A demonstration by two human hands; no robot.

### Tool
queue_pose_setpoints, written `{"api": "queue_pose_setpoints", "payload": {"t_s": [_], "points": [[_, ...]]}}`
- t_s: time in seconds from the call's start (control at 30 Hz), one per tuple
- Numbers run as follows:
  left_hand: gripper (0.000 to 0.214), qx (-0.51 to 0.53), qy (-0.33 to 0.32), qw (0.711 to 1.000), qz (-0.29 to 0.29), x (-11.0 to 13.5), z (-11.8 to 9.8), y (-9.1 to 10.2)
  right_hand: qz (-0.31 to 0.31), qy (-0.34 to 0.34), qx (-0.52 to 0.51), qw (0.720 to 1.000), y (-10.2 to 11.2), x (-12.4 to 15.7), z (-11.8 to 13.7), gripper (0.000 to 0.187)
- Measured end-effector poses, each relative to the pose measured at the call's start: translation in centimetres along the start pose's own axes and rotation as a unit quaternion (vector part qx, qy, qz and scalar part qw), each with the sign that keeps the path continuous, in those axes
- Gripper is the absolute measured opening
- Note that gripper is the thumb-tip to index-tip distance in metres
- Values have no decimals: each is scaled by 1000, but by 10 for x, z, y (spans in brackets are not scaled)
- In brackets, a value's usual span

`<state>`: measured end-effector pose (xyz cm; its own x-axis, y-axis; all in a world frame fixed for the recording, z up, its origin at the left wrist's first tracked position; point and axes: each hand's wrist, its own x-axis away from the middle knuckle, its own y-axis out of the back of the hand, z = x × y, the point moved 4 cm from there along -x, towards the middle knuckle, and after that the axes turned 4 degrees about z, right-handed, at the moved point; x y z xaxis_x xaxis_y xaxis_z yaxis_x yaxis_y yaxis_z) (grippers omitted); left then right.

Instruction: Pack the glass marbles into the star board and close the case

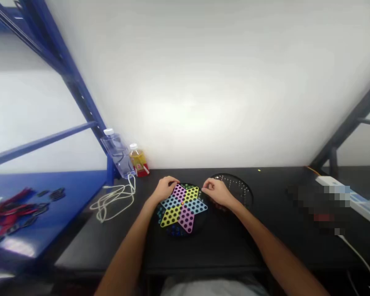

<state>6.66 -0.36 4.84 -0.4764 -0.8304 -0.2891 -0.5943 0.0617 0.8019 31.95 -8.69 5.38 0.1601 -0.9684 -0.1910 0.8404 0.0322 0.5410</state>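
Head view, looking down on a black table (222,246). At its middle, close before the body, a star-shaped peg board (182,207) with pink, yellow and blue points, lying flat. Left hand (165,188) laid on the board's far left edge, fingers curved down over it; clasping or merely resting, cannot tell. Right hand (217,192) at the board's far right point, fingers drawn together toward the thumb; anything pinched there too small to make out. Just behind that hand, a round dark tray (239,187) dotted with small pale specks. Far left by the wall, a clear bottle (117,153) and a yellow drink bottle (138,161) side by side, a white cord (114,199) coiled before them.
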Motion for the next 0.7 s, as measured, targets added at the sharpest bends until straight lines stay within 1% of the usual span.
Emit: {"api": "queue_pose_setpoints", "payload": {"t_s": [0.03, 0.07, 0.13, 0.2, 0.33, 0.47, 0.57, 0.63, 0.7], "points": [[27, 1, 1, 1000, 1, 0, 0, 0, 11, 19, 73, 997, -3, 1, 4, 11], [27, 2, 1, 1000, 2, 0, -1, 0, 23, 32, 133, 990, -5, 2, 7, 12], [27, 3, -1, 1000, 5, 0, -2, 0, 46, 44, 214, 975, -9, 3, 12, 21], [27, 2, -2, 1000, 3, 0, -2, 0, 61, 49, 259, 963, -11, 4, 16, 25], [28, 2, 0, 1000, 2, 0, -1, 0, 80, 62, 300, 949, -13, 5, 21, 25], [29, 9, 5, 1000, 10, 0, 0, -1, 83, 50, 312, 945, -16, 6, 21, 23], [30, 9, 5, 1000, 13, 0, 1, -1, 73, 38, 291, 953, -17, 5, 18, 18], [30, 7, 4, 1000, 11, 0, 1, -1, 50, 33, 243, 968, -14, 4, 16, 15], [30, 4, 1, 1000, 12, -1, 2, -2, 18, 13, 144, 989, -10, 2, 13, 11]]}}
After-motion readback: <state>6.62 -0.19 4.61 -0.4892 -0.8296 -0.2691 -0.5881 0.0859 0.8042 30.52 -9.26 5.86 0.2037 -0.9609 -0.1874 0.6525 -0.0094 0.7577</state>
